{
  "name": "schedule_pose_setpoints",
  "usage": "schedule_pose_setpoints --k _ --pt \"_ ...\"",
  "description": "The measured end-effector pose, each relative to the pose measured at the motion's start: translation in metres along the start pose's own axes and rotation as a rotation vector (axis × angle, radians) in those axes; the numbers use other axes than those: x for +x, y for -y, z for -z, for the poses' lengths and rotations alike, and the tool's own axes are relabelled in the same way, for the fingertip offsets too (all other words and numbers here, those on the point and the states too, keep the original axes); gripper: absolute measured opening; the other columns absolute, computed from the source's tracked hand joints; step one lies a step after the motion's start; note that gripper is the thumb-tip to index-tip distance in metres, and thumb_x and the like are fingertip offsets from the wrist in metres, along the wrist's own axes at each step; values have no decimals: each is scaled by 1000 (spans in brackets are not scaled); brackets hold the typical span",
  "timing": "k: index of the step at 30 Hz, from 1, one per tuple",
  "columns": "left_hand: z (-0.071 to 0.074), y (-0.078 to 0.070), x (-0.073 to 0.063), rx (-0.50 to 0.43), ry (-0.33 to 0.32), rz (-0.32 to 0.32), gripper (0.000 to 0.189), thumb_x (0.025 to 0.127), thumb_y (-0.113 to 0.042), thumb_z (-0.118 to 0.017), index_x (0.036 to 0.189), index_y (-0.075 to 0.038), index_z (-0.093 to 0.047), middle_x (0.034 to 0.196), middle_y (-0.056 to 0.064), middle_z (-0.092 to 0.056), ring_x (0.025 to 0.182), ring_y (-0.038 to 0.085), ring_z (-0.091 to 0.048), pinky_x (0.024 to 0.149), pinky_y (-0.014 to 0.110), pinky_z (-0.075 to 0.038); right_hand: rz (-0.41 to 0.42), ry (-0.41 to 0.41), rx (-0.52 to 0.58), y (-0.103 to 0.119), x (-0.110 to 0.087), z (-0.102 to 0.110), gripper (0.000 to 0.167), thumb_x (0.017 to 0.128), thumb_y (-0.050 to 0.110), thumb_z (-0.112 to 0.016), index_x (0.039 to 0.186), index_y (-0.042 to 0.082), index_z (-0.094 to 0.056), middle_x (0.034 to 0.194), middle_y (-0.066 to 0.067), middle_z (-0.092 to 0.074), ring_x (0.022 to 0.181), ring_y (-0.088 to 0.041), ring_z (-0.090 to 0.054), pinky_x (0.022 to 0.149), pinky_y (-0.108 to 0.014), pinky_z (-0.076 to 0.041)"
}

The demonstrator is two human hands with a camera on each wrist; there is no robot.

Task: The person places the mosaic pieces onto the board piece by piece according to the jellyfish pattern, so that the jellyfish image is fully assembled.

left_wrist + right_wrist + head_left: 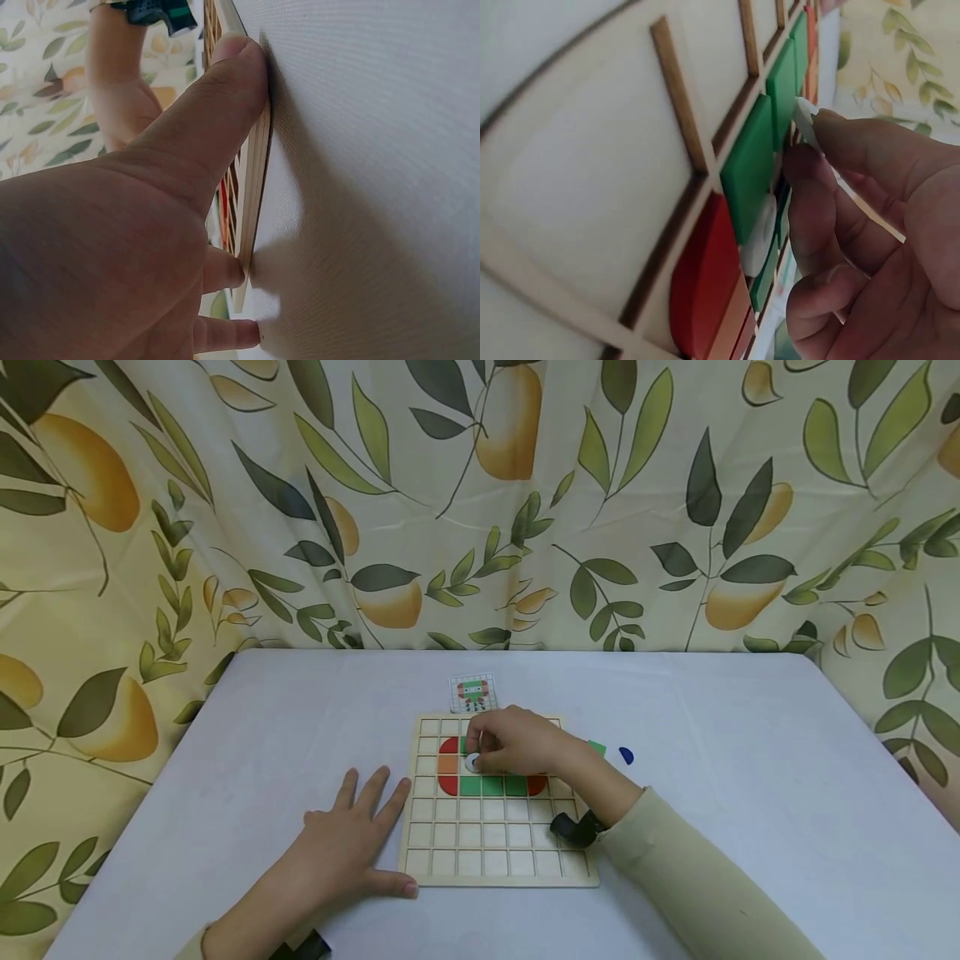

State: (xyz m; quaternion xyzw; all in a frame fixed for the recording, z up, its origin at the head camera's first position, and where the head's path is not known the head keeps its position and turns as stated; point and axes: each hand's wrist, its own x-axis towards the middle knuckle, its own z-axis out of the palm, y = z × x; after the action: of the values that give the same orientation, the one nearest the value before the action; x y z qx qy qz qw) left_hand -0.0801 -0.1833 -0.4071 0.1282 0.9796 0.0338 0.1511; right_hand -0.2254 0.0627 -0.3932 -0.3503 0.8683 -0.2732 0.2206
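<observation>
My right hand (525,743) pinches a white round piece (807,120) between thumb and fingertips, close over the wooden grid board (468,837). On the board, red rounded corner pieces (448,786), an orange square (447,764) and green squares (492,786) form a block. A second white round piece (759,234) sits among them in the right wrist view. The right hand hides part of this block from the head view. My left hand (337,839) lies with spread fingers along the board's left edge, its thumb at the near left corner.
A small picture card (473,692) with a figure on a grid lies just beyond the board. To the board's right are a dark blue half-round piece (626,755) and a green piece (597,747), partly behind the right wrist. A patterned curtain (480,543) hangs behind the table.
</observation>
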Motion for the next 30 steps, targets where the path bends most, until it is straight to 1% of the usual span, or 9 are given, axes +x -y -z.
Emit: schedule_pose_setpoints --k 3,6,11,16,21,24,30 --pt "0 2 -1 1 -10 -15 123 60 -86 -66 158 -21 -31 162 17 -27 144 55 -24 73 77 -45 4 -7 -59 2 2 -2 8 91 21 -72 97 20 -67 74 6 -62 70 -12 -57 65 -31 -47" --pt "1 3 -1 4 -21 -27 123 60 -87 -65 158 -20 -31 162 17 -27 143 56 -24 73 76 -46 -1 -9 -91 3 5 -4 8 91 22 -73 96 21 -68 75 8 -63 71 -12 -57 66 -31 -47" --pt "1 3 -2 -6 -24 -30 122 61 -87 -65 158 -20 -31 162 17 -27 143 56 -24 73 77 -45 -20 -11 -121 6 7 -5 6 91 22 -72 95 22 -68 73 8 -62 70 -11 -57 65 -30 -47" --pt "2 3 -1 4 -26 -28 122 61 -86 -66 158 -20 -31 162 18 -28 143 56 -25 72 77 -46 -39 -22 -144 9 8 -7 6 90 23 -73 93 24 -68 72 8 -61 71 -12 -56 64 -29 -46" --pt "2 2 -1 10 -22 -24 122 61 -85 -67 158 -20 -32 162 18 -28 143 56 -25 72 76 -47 -64 -31 -145 11 8 -8 10 89 26 -75 95 24 -67 73 6 -60 73 -14 -56 64 -30 -45" --pt "2 1 -1 10 -17 -22 122 61 -85 -68 158 -20 -32 162 18 -28 143 56 -25 72 75 -47 -65 -43 -138 11 5 -7 10 89 26 -74 96 25 -68 73 7 -61 73 -14 -57 64 -30 -46" --pt "2 1 -1 15 -15 -20 122 60 -85 -67 157 -20 -32 162 18 -28 143 56 -25 72 76 -47 -67 -94 -90 7 -4 -1 8 90 26 -72 97 25 -68 73 9 -63 68 -12 -58 60 -31 -48"
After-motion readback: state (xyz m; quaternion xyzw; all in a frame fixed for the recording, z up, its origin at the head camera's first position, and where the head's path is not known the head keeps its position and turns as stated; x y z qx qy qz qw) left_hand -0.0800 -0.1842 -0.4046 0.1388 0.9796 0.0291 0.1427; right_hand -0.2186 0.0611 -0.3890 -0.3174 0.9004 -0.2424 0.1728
